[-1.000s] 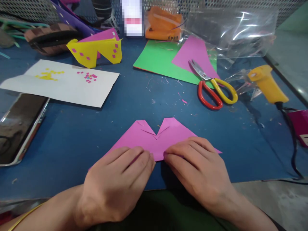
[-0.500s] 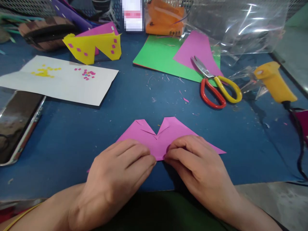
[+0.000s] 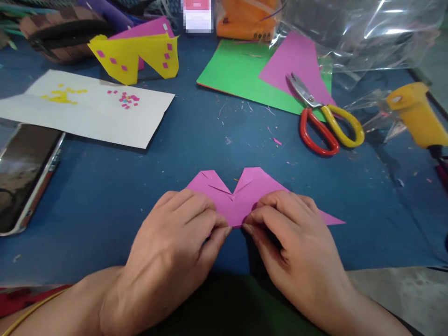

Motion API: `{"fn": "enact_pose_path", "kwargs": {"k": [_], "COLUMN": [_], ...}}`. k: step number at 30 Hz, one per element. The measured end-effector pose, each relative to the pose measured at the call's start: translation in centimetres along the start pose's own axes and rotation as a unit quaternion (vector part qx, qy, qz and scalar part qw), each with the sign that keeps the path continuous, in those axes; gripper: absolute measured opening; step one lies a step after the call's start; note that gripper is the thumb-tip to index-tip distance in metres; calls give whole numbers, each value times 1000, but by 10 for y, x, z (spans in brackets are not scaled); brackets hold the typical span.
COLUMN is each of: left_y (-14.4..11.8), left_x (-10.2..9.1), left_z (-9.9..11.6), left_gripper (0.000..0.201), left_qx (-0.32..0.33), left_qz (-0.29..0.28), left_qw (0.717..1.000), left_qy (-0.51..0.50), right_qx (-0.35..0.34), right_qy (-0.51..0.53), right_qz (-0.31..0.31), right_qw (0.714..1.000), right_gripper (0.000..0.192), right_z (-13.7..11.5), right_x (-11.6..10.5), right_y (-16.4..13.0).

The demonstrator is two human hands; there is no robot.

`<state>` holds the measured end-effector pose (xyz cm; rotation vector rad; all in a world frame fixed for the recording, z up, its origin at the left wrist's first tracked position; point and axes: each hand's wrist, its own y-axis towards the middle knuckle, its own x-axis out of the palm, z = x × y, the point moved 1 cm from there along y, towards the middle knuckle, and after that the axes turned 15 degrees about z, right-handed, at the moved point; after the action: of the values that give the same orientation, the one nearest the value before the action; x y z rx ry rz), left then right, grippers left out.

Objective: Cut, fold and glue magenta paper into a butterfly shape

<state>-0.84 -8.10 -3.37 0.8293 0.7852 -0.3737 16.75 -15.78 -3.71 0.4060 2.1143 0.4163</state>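
Observation:
A folded pink paper shape (image 3: 241, 193) with two pointed flaps lies on the blue table (image 3: 105, 186) near the front edge. My left hand (image 3: 175, 252) pinches its lower left part, fingers curled over the paper. My right hand (image 3: 294, 247) pinches the lower right part, thumb and fingers meeting at the bottom tip. Both hands cover the near half of the shape; its right corner pokes out past my right hand.
Red-and-yellow scissors (image 3: 325, 126) lie on green paper (image 3: 234, 74) with a pink sheet (image 3: 297, 63). A yellow glue gun (image 3: 418, 114) is at right, a phone (image 3: 24, 172) at left, white paper (image 3: 91, 107) with small cut bits, a yellow folded shape (image 3: 136, 56), plastic bag (image 3: 357, 32).
Both hands have slid slightly forward on the pink shape and the fingers have curled tighter at its lower tip. The view has tilted down a little.

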Motion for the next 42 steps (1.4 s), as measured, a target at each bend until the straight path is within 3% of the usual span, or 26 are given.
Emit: {"fn": "enact_pose_path", "kwargs": {"k": [10,19,29,36,42], "left_y": [8,12,16,18,17], "left_x": [-3,-2,2,2,2], "left_z": [2,9,5,0,1], "left_gripper": [23,24,25,21,24], "left_qx": [2,37,29,3,12], "left_qz": [-29,-57,-80,-86,-89], "left_qw": [999,997,995,996,994], "left_qy": [15,48,53,39,56], "right_qx": [44,1,13,19,19], "right_qy": [-8,-51,-47,-27,-57], "right_qz": [-22,-76,-80,-50,-68], "right_qw": [999,996,996,998,996], "right_gripper": [11,15,12,13,15], "right_z": [-1,-4,-1,4,1], "right_x": [0,-1,-1,-7,-7], "right_y": [-1,10,9,5,6]}}
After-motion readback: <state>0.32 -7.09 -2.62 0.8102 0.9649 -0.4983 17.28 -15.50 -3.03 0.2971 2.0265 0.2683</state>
